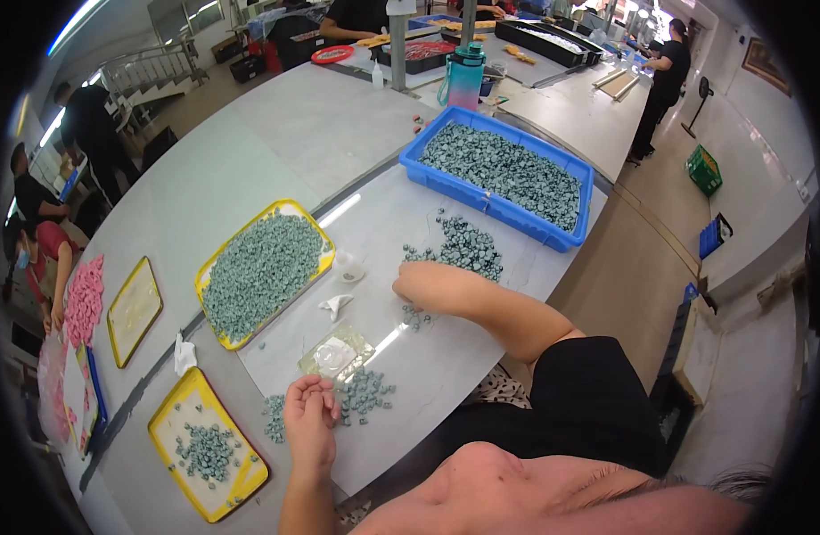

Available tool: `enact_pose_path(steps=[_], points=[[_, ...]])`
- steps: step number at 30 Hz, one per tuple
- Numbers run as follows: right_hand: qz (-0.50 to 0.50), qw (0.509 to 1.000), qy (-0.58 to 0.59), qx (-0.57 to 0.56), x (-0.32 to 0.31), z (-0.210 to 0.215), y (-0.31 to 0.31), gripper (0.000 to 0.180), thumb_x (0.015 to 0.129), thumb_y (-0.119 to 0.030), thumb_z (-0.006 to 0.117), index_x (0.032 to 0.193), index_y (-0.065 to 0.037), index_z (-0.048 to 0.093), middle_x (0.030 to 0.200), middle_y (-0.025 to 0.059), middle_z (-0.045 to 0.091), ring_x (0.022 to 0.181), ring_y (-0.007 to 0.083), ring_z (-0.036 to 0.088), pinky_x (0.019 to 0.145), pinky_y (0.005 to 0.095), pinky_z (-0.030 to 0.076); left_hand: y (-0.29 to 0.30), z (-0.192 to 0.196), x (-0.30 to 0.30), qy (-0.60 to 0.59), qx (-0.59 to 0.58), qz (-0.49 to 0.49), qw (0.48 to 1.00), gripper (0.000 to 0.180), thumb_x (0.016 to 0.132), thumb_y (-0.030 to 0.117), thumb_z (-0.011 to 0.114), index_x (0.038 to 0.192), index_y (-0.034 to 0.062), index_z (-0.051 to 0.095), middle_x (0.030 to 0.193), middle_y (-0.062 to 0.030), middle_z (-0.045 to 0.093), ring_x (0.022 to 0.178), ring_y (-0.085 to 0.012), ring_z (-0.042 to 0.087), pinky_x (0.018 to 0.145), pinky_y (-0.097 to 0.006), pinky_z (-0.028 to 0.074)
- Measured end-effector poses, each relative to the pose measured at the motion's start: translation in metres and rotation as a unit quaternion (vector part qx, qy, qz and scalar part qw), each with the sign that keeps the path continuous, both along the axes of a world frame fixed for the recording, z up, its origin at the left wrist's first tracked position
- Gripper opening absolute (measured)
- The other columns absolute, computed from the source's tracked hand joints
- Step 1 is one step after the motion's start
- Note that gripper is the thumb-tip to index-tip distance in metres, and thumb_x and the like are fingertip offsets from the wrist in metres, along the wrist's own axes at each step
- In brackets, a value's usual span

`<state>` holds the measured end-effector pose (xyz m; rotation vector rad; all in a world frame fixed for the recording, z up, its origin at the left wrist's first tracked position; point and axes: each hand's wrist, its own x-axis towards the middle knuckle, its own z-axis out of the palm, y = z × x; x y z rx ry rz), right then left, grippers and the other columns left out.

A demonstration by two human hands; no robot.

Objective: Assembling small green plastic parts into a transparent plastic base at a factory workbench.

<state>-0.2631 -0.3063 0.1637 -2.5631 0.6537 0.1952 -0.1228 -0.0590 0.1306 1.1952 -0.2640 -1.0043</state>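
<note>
My left hand is closed, its fingers curled together beside a loose pile of small grey-green pieces near the table's front edge; whatever it holds is hidden. A clear plastic packet with a white round patch lies just beyond it. My right hand reaches down at the near side of a scattered heap of darker, shiny green pieces. Its fingertips are turned away and hidden, and a few pieces lie just below it. Between the hands are a crumpled white tissue and a small white bottle.
A deep blue bin full of dark green pieces stands at the far right. Left of me are a full yellow-rimmed tray, a partly filled one and another yellow tray. A teal-pink water bottle stands beyond; other people work around.
</note>
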Motion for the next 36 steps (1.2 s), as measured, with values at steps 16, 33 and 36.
enact_pose_path(steps=[16, 33, 36], points=[[0.079, 0.994, 0.047, -0.059, -0.035, 0.019, 0.001, 0.012, 0.075, -0.01, 0.053, 0.082, 0.0, 0.058, 0.081, 0.0169, 0.059, 0.078, 0.0327, 0.059, 0.066, 0.0396, 0.048, 0.009, 0.009, -0.025, 0.079, -0.038, 0.024, 0.996, 0.025, 0.094, 0.025, 0.043, 0.092, 0.0014, 0.05, 0.069, -0.0003, 0.044, 0.051, -0.0072, 0.035, 0.043, -0.019, 0.027], [0.027, 0.99, -0.09, 0.108, -0.018, 0.039, 0.03, 0.017, 0.082, -0.013, 0.053, 0.092, -0.001, 0.058, 0.087, 0.0168, 0.062, 0.084, 0.0298, 0.059, 0.074, 0.0369, 0.045, 0.007, 0.012, -0.031, 0.032, -0.055, 0.002, 0.998, 0.022, 0.087, 0.005, 0.052, 0.108, -0.0039, 0.051, 0.082, -0.0053, 0.054, 0.065, -0.0089, 0.047, 0.054, -0.021, 0.04], [0.073, 0.961, -0.232, 0.134, -0.005, 0.024, 0.047, 0.019, 0.081, -0.014, 0.057, 0.096, -0.003, 0.059, 0.088, 0.0149, 0.062, 0.084, 0.0283, 0.059, 0.074, 0.035, 0.046, 0.006, 0.012, -0.029, 0.04, -0.033, -0.015, 0.999, 0.02, 0.087, 0.006, 0.053, 0.105, -0.0038, 0.054, 0.082, -0.0064, 0.056, 0.065, -0.0095, 0.048, 0.054, -0.022, 0.041]])
